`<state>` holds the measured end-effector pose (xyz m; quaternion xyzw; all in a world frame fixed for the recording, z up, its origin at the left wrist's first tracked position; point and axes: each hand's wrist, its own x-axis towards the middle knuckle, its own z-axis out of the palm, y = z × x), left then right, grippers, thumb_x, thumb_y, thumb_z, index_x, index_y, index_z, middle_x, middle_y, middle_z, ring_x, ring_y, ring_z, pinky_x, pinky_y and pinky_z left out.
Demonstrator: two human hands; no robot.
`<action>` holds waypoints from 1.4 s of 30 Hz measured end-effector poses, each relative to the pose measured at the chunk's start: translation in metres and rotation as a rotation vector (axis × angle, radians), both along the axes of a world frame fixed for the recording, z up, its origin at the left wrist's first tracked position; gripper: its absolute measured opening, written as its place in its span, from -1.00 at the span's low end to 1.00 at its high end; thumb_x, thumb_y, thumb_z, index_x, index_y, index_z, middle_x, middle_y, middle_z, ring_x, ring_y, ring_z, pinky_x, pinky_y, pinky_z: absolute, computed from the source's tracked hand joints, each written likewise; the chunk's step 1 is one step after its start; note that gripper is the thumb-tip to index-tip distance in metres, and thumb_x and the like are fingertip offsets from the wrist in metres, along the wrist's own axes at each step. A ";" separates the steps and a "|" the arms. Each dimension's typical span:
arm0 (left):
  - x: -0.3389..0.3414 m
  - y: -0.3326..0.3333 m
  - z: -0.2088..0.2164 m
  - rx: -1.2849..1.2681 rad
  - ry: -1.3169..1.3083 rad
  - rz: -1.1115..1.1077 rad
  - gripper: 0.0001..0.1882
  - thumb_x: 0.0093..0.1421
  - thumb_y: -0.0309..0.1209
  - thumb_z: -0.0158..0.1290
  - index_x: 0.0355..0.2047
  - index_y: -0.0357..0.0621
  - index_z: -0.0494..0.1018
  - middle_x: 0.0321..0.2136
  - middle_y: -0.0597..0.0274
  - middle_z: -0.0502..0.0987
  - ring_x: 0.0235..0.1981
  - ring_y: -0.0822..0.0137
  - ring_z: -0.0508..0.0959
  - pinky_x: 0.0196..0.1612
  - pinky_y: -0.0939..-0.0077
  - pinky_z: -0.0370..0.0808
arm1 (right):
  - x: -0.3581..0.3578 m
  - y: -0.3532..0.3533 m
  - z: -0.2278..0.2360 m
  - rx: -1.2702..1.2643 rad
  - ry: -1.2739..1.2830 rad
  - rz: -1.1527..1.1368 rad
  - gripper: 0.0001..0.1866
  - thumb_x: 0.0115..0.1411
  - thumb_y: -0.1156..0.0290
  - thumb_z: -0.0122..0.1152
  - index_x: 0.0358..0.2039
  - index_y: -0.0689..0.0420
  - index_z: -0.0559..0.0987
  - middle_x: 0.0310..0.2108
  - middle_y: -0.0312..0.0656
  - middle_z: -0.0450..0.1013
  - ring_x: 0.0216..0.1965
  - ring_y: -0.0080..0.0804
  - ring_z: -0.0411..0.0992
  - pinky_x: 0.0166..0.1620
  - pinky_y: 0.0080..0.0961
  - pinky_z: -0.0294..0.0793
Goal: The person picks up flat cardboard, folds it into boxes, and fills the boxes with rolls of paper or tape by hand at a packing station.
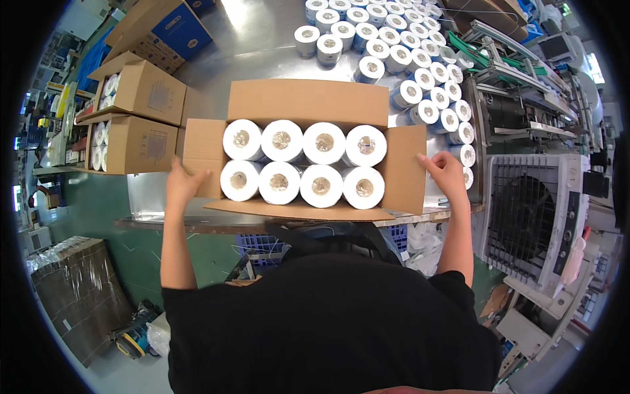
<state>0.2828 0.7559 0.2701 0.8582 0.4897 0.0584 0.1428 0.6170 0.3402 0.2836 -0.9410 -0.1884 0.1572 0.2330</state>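
In front of me on the metal table stands an open cardboard box (308, 104), its flaps folded outward. Two rows of white rolls (281, 140) fill it, standing on end with their round cores facing up. At the lower corner of the left flap is my left hand (184, 186); its thumb lies over the flap and is spread from the fingers, which reach along the outer edge. My right hand (446, 172) pinches the outer edge of the right flap (405, 169) between thumb and fingers.
Many more white rolls with blue sides (420, 59) stand at the back right. Two filled cartons (141, 144) sit at the left, with a blue-printed carton (180, 31) behind. A large fan unit (525, 217) stands right; flattened cardboard (79, 295) is at lower left.
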 end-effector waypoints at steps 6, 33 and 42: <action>0.052 -0.094 0.026 -0.346 0.274 -0.613 -0.64 0.08 -0.11 0.07 -0.27 -0.11 0.55 -0.30 -0.11 0.52 -0.32 -0.04 0.54 -0.26 0.23 0.46 | -0.033 0.104 -0.054 0.225 0.422 0.559 -0.55 0.22 0.02 0.03 -0.27 0.21 0.55 -0.35 -0.23 0.48 -0.33 -0.54 0.41 -0.25 -0.57 0.42; 0.062 -0.082 -0.044 -0.042 0.421 0.111 0.12 -0.12 0.16 0.13 0.26 -0.30 -0.10 0.22 -0.33 -0.04 0.26 -0.33 -0.15 0.05 -0.48 0.04 | -0.125 0.257 -0.082 0.224 0.988 0.910 -0.19 0.21 -0.06 0.01 0.30 0.13 -0.01 0.25 0.00 0.07 0.25 -0.20 0.08 0.23 -0.35 0.08; -0.048 0.035 -0.041 0.014 0.423 0.371 0.10 -0.09 0.22 0.06 0.28 -0.19 -0.12 0.23 -0.22 -0.04 0.27 -0.22 -0.10 0.03 -0.40 0.17 | -0.119 0.207 -0.118 0.056 0.761 0.984 -0.32 0.10 0.05 0.19 0.11 0.25 0.34 0.03 0.00 0.38 -0.04 -0.24 0.44 0.01 -0.40 0.40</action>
